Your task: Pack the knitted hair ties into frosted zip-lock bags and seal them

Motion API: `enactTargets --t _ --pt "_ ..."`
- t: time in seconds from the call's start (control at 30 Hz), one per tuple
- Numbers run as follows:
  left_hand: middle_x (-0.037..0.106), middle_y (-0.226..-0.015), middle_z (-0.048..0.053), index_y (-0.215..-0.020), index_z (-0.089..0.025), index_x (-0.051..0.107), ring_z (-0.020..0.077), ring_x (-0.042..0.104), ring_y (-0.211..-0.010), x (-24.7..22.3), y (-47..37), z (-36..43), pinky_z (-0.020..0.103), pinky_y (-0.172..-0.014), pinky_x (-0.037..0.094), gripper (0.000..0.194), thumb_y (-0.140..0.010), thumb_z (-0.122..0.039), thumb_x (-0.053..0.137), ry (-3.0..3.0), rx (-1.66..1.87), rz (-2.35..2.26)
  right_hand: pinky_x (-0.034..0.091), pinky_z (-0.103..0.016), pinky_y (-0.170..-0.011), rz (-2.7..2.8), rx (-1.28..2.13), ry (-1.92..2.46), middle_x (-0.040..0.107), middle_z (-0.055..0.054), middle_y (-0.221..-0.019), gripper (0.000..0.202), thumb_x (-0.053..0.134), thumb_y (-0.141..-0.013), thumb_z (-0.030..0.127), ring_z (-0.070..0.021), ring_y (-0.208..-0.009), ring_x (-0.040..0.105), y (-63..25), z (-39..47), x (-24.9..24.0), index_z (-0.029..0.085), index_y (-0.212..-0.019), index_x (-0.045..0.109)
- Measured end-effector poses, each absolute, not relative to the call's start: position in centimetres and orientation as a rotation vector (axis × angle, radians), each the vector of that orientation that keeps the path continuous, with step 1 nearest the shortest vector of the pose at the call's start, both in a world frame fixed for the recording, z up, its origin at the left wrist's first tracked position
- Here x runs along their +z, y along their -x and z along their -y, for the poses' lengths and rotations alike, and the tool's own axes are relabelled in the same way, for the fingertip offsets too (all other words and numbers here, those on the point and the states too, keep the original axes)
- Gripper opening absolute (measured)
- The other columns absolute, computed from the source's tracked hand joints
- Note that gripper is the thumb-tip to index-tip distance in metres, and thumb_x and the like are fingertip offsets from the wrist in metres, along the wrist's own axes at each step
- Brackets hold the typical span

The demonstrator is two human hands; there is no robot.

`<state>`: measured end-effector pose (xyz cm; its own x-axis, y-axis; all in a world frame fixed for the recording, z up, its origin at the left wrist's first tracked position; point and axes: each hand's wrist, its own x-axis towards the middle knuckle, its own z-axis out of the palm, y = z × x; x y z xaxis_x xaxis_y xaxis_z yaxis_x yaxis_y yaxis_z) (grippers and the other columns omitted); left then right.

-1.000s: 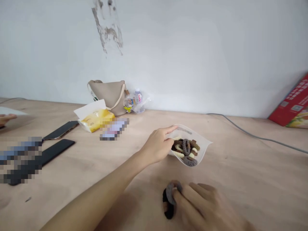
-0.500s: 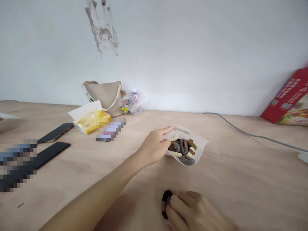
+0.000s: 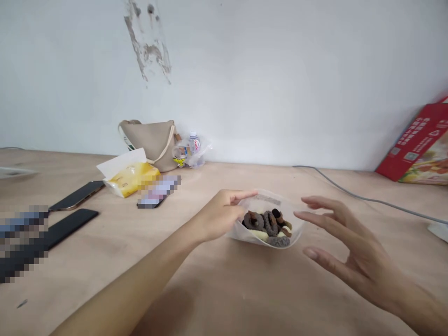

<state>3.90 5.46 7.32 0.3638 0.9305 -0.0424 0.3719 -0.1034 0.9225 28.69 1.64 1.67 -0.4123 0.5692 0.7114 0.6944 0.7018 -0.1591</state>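
Note:
A frosted, translucent plastic bag (image 3: 296, 226) stands with its mouth gaping on the wooden table. Inside lie several fabric hair ties (image 3: 270, 223) in grey, cream, olive and brown, with a black one among them at the back right. My left hand (image 3: 217, 215) grips the bag's left edge, its index finger stretched along the back rim and the thumb partly hidden. Just right of the bag hovers my right hand (image 3: 353, 247), fingers and thumb spread and holding nothing, the fingertips close to the rim.
At left lie phones (image 3: 79, 195), partly pixelated. Behind them are a yellow tissue pack (image 3: 135, 179), a beige handbag (image 3: 150, 142) and a bottle in a plastic bag (image 3: 196, 145). A grey cable (image 3: 346, 187) runs toward a red box (image 3: 413, 144) at right.
My right hand has let go of the black hair tie and moved up from the front of the table to the bag's right side. The bag's mouth is wider, and a black tie shows inside.

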Motion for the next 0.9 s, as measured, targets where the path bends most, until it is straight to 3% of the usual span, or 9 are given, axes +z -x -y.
enactTargets --t 0.2,0.27,0.33,0.43,0.5,0.57,0.7,0.8,0.9 --pt "0.069 -0.113 0.002 -0.102 -0.024 0.073 0.0222 0.061 -0.108 8.3 -3.2 -5.3 0.029 -0.089 0.046 0.034 -0.078 -0.019 0.049 -1.686 0.622 -1.052 0.051 -0.028 -0.065 1.929 0.153 1.045 0.066 -0.001 -0.080 0.007 0.056 -0.089 0.027 -0.0163 -0.074 0.063 -29.9 -1.6 1.9 0.025 -0.086 0.061" --pt "0.067 -0.118 0.003 -0.101 -0.024 0.072 0.0227 0.058 -0.112 8.6 -2.8 -4.8 0.030 -0.093 0.044 0.028 -0.082 -0.031 0.054 -1.723 0.626 -1.068 0.052 -0.029 -0.064 1.905 0.209 1.087 0.067 -0.002 -0.081 0.012 0.055 -0.090 0.031 -0.0171 -0.075 0.064 -30.1 -1.5 2.3 0.025 -0.084 0.064" --pt "0.066 -0.119 0.003 -0.107 -0.025 0.069 0.0238 0.059 -0.110 8.7 -2.4 -4.0 0.031 -0.091 0.045 0.035 -0.074 -0.036 0.067 -1.755 0.544 -1.109 0.053 -0.029 -0.067 1.938 0.265 1.078 0.068 -0.003 -0.085 0.015 0.053 -0.091 0.032 -0.0180 -0.079 0.065 -30.4 -1.3 2.4 0.025 -0.086 0.065" --pt "0.072 -0.098 0.001 -0.092 -0.024 0.072 0.0209 0.064 -0.092 8.4 -2.3 -3.0 0.029 -0.080 0.049 0.024 -0.069 -0.031 0.072 -1.831 0.528 -1.225 0.054 -0.030 -0.068 1.932 0.239 1.077 0.069 -0.003 -0.086 0.016 0.053 -0.090 0.032 -0.0189 -0.079 0.066 -31.2 -0.9 2.2 0.025 -0.086 0.066" --pt "0.071 -0.081 0.000 -0.076 -0.021 0.070 0.0174 0.063 -0.081 7.9 -2.6 -2.5 0.025 -0.073 0.048 0.008 -0.075 -0.029 0.066 -1.879 0.694 -1.296 0.055 -0.029 -0.063 1.863 0.149 1.133 0.070 -0.002 -0.085 0.014 0.055 -0.089 0.034 -0.0193 -0.077 0.067 -31.8 -0.7 1.9 0.026 -0.088 0.066" --pt "0.068 -0.073 -0.001 -0.076 -0.021 0.066 0.0147 0.062 -0.075 7.3 -2.9 -2.3 0.024 -0.070 0.047 0.006 -0.076 -0.027 0.065 -1.849 0.920 -1.348 0.054 -0.027 -0.058 1.823 0.072 1.190 0.071 -0.002 -0.084 0.014 0.057 -0.087 0.036 -0.0194 -0.076 0.067 -32.4 -0.7 1.5 0.026 -0.090 0.066" --pt "0.068 -0.070 -0.003 -0.087 -0.020 0.059 0.0134 0.064 -0.068 5.9 -3.2 -2.4 0.023 -0.066 0.050 0.027 -0.066 -0.026 0.075 -1.539 1.141 -1.288 0.049 -0.025 -0.045 1.821 -0.027 1.285 0.071 -0.002 -0.080 0.018 0.053 -0.089 0.037 -0.0185 -0.069 0.067 -32.2 -0.6 1.7 0.024 -0.094 0.064" --pt "0.070 -0.068 -0.003 -0.085 -0.019 0.058 0.0137 0.066 -0.067 5.4 -3.4 -2.3 0.023 -0.066 0.052 0.031 -0.063 -0.025 0.078 -1.395 1.172 -1.247 0.051 -0.032 -0.059 1.850 -0.308 1.287 0.070 -0.006 -0.096 0.023 0.048 -0.091 0.033 -0.0219 -0.082 0.065 -29.1 0.0 3.2 0.022 -0.108 0.059" --pt "0.070 -0.065 -0.004 -0.087 -0.020 0.058 0.0132 0.066 -0.065 5.5 -3.6 -1.6 0.022 -0.064 0.052 0.032 -0.063 -0.024 0.078 -1.415 1.233 -1.289 0.044 -0.040 -0.081 2.034 -0.390 1.074 0.067 -0.007 -0.103 0.018 0.050 -0.089 0.020 -0.0230 -0.092 0.061 -23.9 0.5 5.2 0.020 -0.104 0.060"
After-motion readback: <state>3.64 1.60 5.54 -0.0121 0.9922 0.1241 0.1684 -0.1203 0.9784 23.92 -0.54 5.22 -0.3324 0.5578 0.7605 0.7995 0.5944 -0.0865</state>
